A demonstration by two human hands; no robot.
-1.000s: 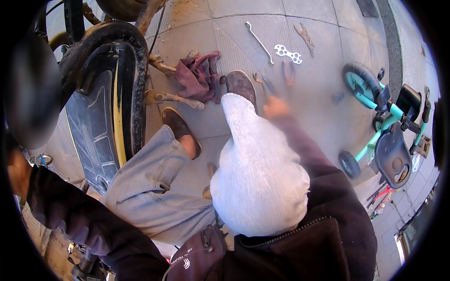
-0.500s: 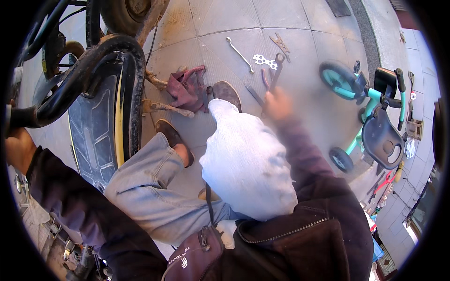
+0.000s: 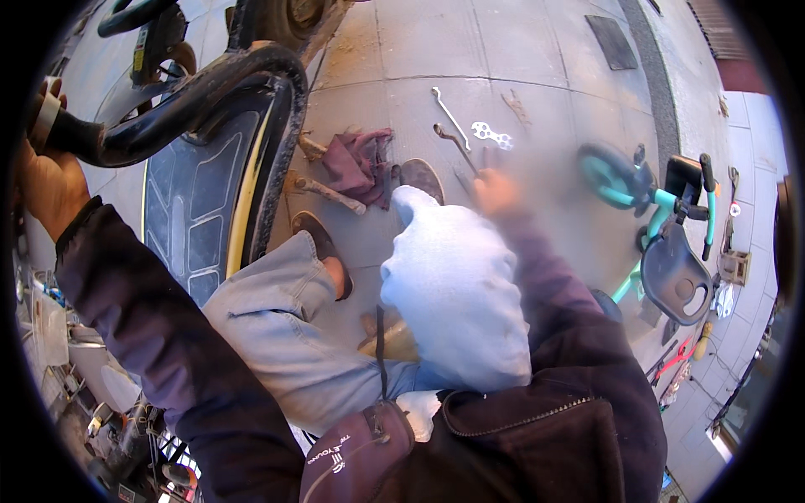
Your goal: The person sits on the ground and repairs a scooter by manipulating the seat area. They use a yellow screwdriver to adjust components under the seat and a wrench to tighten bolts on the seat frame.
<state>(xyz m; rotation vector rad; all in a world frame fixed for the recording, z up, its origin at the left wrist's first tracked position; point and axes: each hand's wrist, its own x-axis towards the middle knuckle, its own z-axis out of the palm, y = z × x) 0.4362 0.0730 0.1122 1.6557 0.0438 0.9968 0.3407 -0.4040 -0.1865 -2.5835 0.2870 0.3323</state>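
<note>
Two hands far apart, left hand [image 3: 46,189] closed around a black scooter handlebar [image 3: 168,117] up at the left edge, right hand [image 3: 496,193] blurred (grip impossible to tell) reaching over the pavement [image 3: 402,50], just beside a long wrench [image 3: 454,142], maroon rag [image 3: 359,163] near the shoe [image 3: 421,176], teal tricycle [image 3: 662,226] well to the right.

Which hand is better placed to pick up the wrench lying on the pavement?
Right. The right hand is stretched out beside the wrench, though blurred; the left hand grips the scooter handlebar far away.
</note>
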